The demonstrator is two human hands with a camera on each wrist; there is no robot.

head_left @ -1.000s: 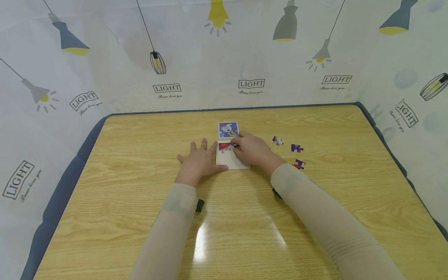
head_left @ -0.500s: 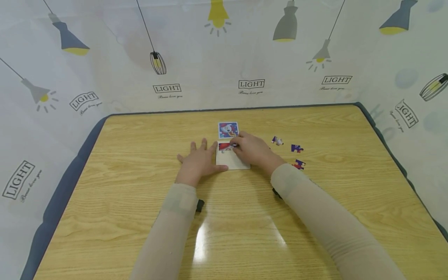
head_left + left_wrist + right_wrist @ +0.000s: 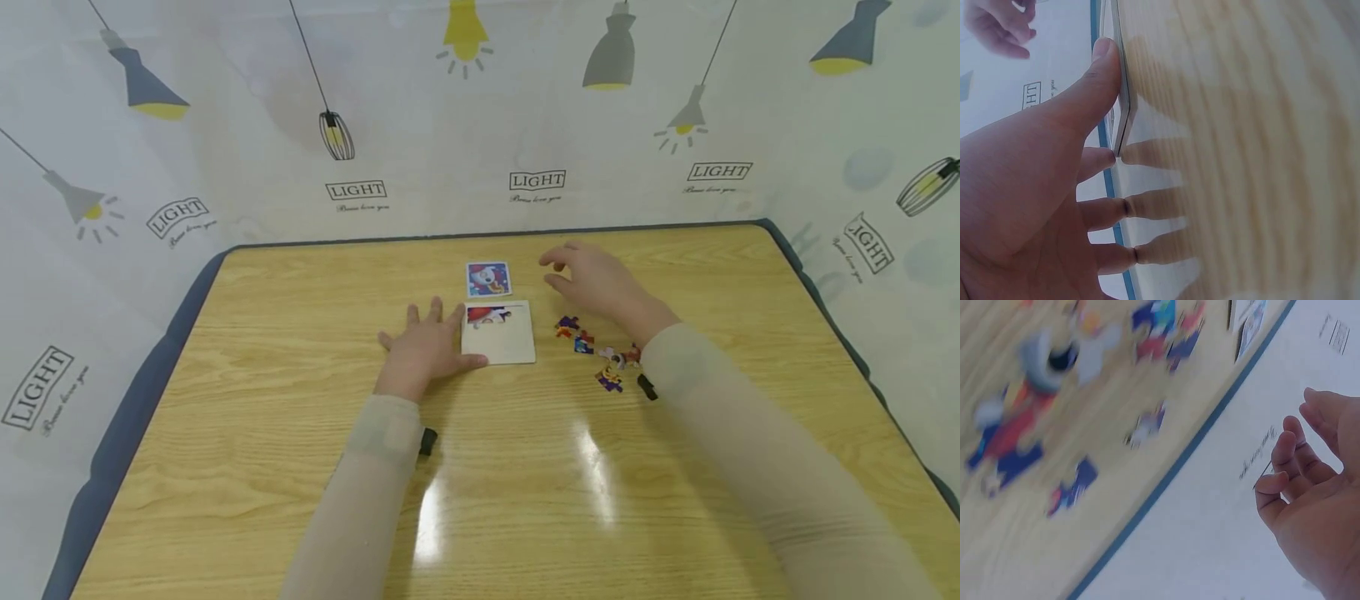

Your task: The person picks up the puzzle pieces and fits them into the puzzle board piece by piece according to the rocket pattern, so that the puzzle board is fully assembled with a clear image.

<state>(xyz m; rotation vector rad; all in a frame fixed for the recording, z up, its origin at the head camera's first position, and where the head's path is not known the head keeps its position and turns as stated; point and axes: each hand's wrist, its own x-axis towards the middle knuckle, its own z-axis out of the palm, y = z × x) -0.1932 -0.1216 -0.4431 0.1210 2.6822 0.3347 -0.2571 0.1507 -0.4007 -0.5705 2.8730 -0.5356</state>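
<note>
A pale square puzzle board (image 3: 504, 343) lies on the table, with a few joined jigsaw pieces (image 3: 486, 316), red and white, in its upper left corner. My left hand (image 3: 423, 352) is spread flat at its left side. In the left wrist view the thumb (image 3: 1100, 75) rests along the board's edge, and the index fingertip is right at its corner. My right hand (image 3: 596, 282) is raised above the table, right of the board, fingers loosely bent around nothing. Loose jigsaw pieces (image 3: 1147, 425) lie below it, some hidden by the arm in the head view.
A small picture card (image 3: 488, 279) of a white cartoon figure lies just behind the board. Several loose pieces (image 3: 609, 381) are scattered to the board's right. A wall sheet (image 3: 450, 192) printed with lamps stands behind the wooden table (image 3: 247, 467).
My right hand has left the board and moved up and to the right. The joined pieces and more loose pieces now show. My left hand has stayed in place.
</note>
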